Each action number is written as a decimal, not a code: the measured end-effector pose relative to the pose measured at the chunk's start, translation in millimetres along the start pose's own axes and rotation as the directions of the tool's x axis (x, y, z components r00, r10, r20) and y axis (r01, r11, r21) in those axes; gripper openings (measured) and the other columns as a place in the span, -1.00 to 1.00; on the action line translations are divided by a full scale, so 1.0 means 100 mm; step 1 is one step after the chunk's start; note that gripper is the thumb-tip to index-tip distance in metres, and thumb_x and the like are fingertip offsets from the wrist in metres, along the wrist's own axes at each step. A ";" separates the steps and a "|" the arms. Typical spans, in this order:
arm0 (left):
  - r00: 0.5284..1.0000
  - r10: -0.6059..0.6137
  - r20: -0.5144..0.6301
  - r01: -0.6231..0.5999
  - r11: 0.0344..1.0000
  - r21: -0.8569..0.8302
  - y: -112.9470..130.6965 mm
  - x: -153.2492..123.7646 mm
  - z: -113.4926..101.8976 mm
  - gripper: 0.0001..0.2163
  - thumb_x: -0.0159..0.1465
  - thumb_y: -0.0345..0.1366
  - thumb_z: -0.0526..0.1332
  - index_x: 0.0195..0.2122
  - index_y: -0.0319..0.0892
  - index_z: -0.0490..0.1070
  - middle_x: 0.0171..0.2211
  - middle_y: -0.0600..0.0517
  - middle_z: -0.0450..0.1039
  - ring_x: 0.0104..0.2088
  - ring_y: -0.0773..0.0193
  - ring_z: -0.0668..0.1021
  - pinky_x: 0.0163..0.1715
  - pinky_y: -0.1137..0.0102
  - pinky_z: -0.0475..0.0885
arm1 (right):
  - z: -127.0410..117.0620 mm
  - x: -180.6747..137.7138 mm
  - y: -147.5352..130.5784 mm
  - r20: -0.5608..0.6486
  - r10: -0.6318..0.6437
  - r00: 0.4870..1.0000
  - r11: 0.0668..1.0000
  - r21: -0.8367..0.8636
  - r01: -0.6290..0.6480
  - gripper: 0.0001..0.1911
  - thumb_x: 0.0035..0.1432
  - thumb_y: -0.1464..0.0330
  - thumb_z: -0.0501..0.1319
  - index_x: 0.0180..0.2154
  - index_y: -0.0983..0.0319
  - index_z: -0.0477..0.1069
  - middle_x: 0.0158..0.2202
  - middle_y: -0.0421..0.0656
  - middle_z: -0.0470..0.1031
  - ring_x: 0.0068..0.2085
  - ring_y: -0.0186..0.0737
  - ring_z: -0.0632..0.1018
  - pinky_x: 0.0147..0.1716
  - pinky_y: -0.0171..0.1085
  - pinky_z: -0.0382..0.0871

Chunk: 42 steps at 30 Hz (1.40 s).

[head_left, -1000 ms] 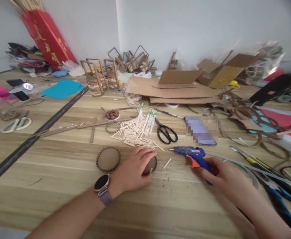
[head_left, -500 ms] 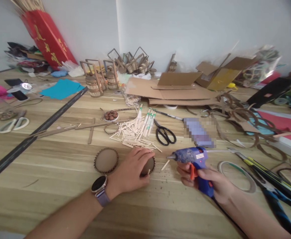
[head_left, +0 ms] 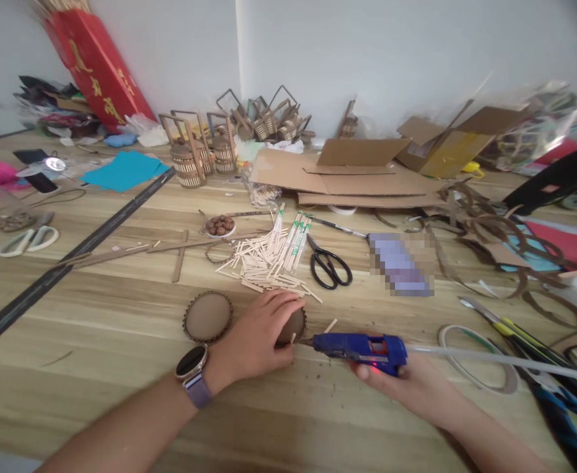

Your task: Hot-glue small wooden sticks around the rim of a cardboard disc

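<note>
My left hand [head_left: 256, 335] curls over a round brown disc [head_left: 297, 326], fingers on its far side and thumb at its near side, partly hiding it. A short pale stick [head_left: 293, 337] stands at the disc's edge beside my thumb. In my right hand [head_left: 411, 384] is a blue hot glue gun [head_left: 362, 349], its nozzle close to that stick; I cannot tell whether they touch. A clear glue stick [head_left: 495, 361] juts from the gun's back. Left of my left hand lies a similar disc [head_left: 208, 316] with a notched rim.
Beyond my hands lie a pile of cut sticks [head_left: 263, 259], black-handled scissors [head_left: 330, 263] and a bowl of brown balls [head_left: 220, 226]. Pliers [head_left: 554, 394] and a tape roll [head_left: 446, 338] are at right. Small baskets [head_left: 188, 167] and cardboard [head_left: 338, 184] stand farther back.
My right hand has brought the glue gun left and down, turning it so its nozzle points at the stick by the disc. My left hand stays on the disc.
</note>
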<state>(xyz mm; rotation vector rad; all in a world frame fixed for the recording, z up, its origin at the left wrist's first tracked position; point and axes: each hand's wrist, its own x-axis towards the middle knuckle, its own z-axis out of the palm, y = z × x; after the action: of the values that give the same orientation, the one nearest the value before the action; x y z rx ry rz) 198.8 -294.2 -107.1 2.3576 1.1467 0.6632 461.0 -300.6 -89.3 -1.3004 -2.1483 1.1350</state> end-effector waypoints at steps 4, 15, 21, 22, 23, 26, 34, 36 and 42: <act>1.000 -0.010 0.000 0.010 1.000 -0.008 0.00 0.00 0.00 -0.37 0.04 -0.49 0.18 0.20 -0.16 0.19 0.22 -0.12 0.25 0.24 0.05 0.25 0.26 0.05 0.17 | 0.02 -0.01 0.02 -0.063 -0.067 0.996 0.993 -0.100 0.061 -0.71 0.17 0.13 0.15 -0.37 0.18 0.51 -0.44 -0.17 0.57 -0.43 -0.14 0.56 -0.44 -0.26 0.50; 1.000 -0.007 0.002 0.007 1.000 -0.012 0.00 -0.01 0.00 -0.36 0.04 -0.50 0.17 0.21 -0.19 0.18 0.22 -0.15 0.25 0.24 0.03 0.25 0.26 0.03 0.17 | 0.09 -0.05 -0.04 -0.078 -0.218 0.973 0.945 -0.267 0.190 -0.77 0.21 0.20 0.14 -0.37 0.15 0.49 -0.36 -0.10 0.59 -0.32 -0.09 0.60 -0.35 -0.22 0.53; 1.000 -0.005 -0.003 0.005 1.000 -0.025 0.00 -0.01 -0.01 -0.35 0.04 -0.49 0.17 0.22 -0.18 0.17 0.22 -0.15 0.25 0.24 0.02 0.25 0.25 0.02 0.17 | 0.11 -0.05 -0.10 -0.110 -0.273 0.956 0.921 -0.316 0.227 -0.77 0.21 0.22 0.13 -0.42 0.14 0.45 -0.44 -0.14 0.55 -0.40 -0.14 0.59 -0.43 -0.26 0.52; 1.000 -0.007 -0.003 0.007 1.000 -0.027 0.00 -0.01 -0.01 -0.35 0.04 -0.49 0.17 0.22 -0.18 0.17 0.22 -0.15 0.25 0.24 0.01 0.25 0.25 0.02 0.18 | 0.12 -0.05 -0.11 -0.117 -0.280 0.953 0.918 -0.323 0.230 -0.77 0.21 0.22 0.13 -0.43 0.14 0.45 -0.46 -0.14 0.54 -0.41 -0.14 0.59 -0.44 -0.26 0.52; 1.000 -0.007 -0.004 0.007 1.000 -0.027 0.00 -0.01 -0.01 -0.35 0.04 -0.49 0.17 0.21 -0.18 0.17 0.22 -0.15 0.25 0.24 0.01 0.25 0.25 0.02 0.17 | 0.12 -0.05 -0.12 -0.123 -0.287 0.950 0.914 -0.333 0.233 -0.76 0.21 0.22 0.12 -0.43 0.14 0.44 -0.46 -0.14 0.54 -0.42 -0.14 0.58 -0.44 -0.26 0.51; 1.000 -0.006 -0.005 0.006 1.000 -0.022 0.00 -0.01 0.00 -0.36 0.04 -0.49 0.17 0.21 -0.19 0.18 0.22 -0.14 0.25 0.24 0.02 0.24 0.26 0.04 0.17 | 0.13 -0.05 -0.13 -0.128 -0.319 0.939 0.899 -0.354 0.257 -0.75 0.23 0.23 0.11 -0.46 0.13 0.42 -0.48 -0.15 0.53 -0.43 -0.16 0.58 -0.46 -0.29 0.50; 1.000 0.001 -0.008 -0.001 1.000 -0.018 0.00 -0.01 -0.01 -0.35 0.04 -0.49 0.17 0.22 -0.18 0.17 0.22 -0.14 0.25 0.24 0.03 0.25 0.25 0.04 0.18 | 0.14 -0.06 -0.11 -0.109 -0.308 0.945 0.900 -0.355 0.252 -0.77 0.23 0.23 0.11 -0.45 0.14 0.39 -0.50 -0.17 0.50 -0.45 -0.19 0.56 -0.49 -0.31 0.47; 1.000 -0.003 -0.004 0.003 1.000 -0.023 0.00 0.00 -0.01 -0.35 0.05 -0.49 0.17 0.22 -0.16 0.17 0.22 -0.14 0.25 0.24 0.02 0.25 0.25 0.02 0.18 | 0.15 -0.06 -0.10 -0.107 -0.301 0.948 0.904 -0.347 0.248 -0.77 0.23 0.24 0.11 -0.44 0.14 0.38 -0.50 -0.18 0.50 -0.45 -0.19 0.56 -0.47 -0.31 0.47; 1.000 -0.001 -0.002 0.001 1.000 -0.014 0.00 0.00 -0.01 -0.37 0.05 -0.49 0.17 0.21 -0.18 0.18 0.22 -0.15 0.25 0.24 0.02 0.25 0.25 0.04 0.18 | 0.16 -0.07 -0.09 -0.112 -0.315 0.942 0.900 -0.349 0.260 -0.76 0.25 0.24 0.09 -0.44 0.14 0.36 -0.48 -0.16 0.51 -0.45 -0.19 0.55 -0.48 -0.31 0.44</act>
<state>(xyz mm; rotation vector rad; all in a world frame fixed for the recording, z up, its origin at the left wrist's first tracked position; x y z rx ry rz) 198.2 -294.6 -106.2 2.3448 1.1408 0.6714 448.8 -315.5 -91.6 -1.1050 -2.3722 0.5443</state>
